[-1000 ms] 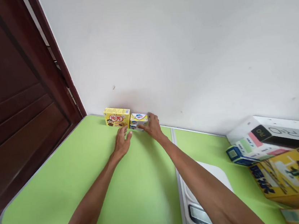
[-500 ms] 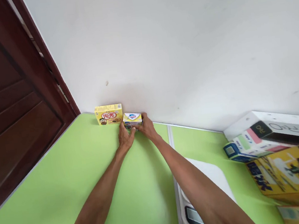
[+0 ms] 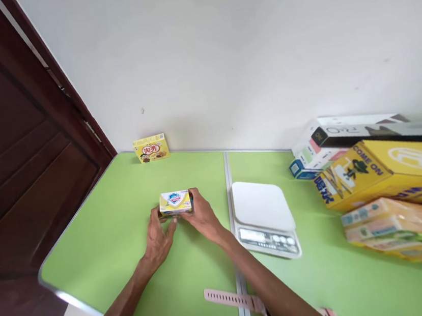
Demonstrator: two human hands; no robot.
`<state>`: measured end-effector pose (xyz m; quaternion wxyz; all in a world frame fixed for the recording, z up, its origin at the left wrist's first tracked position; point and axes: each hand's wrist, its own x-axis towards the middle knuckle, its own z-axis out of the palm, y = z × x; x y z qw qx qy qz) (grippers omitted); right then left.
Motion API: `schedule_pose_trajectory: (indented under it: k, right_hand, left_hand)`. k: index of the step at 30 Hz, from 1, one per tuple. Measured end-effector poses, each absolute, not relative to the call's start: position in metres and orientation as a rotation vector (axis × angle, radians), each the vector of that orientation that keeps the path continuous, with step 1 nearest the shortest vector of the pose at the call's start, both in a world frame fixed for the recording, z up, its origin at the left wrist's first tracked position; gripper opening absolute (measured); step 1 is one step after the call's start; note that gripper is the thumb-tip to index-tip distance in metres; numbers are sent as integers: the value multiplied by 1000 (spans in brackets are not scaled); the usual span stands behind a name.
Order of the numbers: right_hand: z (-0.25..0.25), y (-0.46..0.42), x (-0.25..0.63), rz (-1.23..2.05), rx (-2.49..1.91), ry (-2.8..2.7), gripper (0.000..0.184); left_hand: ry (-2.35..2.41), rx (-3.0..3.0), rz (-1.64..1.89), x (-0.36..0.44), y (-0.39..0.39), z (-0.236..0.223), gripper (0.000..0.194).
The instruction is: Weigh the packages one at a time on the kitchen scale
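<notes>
Both of my hands hold a small yellow and white soap box (image 3: 175,202) over the middle of the green table (image 3: 102,243). My left hand (image 3: 158,239) grips its left end from below, fingers curled. My right hand (image 3: 202,216) wraps round its right end. A yellow snack box (image 3: 151,148) stands alone at the far edge against the white wall.
A white kitchen scale (image 3: 264,218) sits just right of my hands. Several boxes, a big yellow one (image 3: 385,170) among them, are piled at the right. A pink strap (image 3: 232,299) lies near the front edge. A dark wooden door (image 3: 14,151) is at the left.
The soap box has come away from the wall and the snack box, carried toward me in both hands. The view has tilted down, showing the scale and strap.
</notes>
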<state>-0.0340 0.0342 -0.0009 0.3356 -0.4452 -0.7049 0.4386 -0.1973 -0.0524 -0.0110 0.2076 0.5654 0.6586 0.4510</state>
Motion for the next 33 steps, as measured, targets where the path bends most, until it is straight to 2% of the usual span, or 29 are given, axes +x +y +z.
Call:
schedule_pose_trajectory:
  k: [5,7,9,11,13,17,20,27,33]
  right_hand:
    - [0,-24,5,1214,-1103,-1901,54]
    - [-1,-33,17,1198,-1110,-1946,65]
    - [-2,-37,26,1178,-1101,-1977,82]
    - [-2,-37,31,1158,-1068,-2001,91]
    - [-1,-36,34,1144,-1038,-2012,86]
    - [-2,-36,33,1181,-1011,-1976,68]
    - [-3,-38,33,1193,-1004,-1940,61]
    - [3,-38,39,1291,-947,-1804,70]
    - [8,-40,41,1362,-925,-1745,66]
  left_hand:
    - [1656,1666,1074,-208,-101,4,41]
    - [1614,1658,1041,-211,-102,7,41]
    - [1589,1648,1005,-213,-96,10,52]
    - [1573,1659,950,-216,-88,14,71]
    - [1544,1687,887,-218,-79,19,83]
    - [1487,1689,773,-224,-71,28,66]
    - [1470,1629,706,-226,-71,34,67]
    - [1448,1608,696,-219,-65,38,64]
    - [1530,1702,683,-213,-67,42,53]
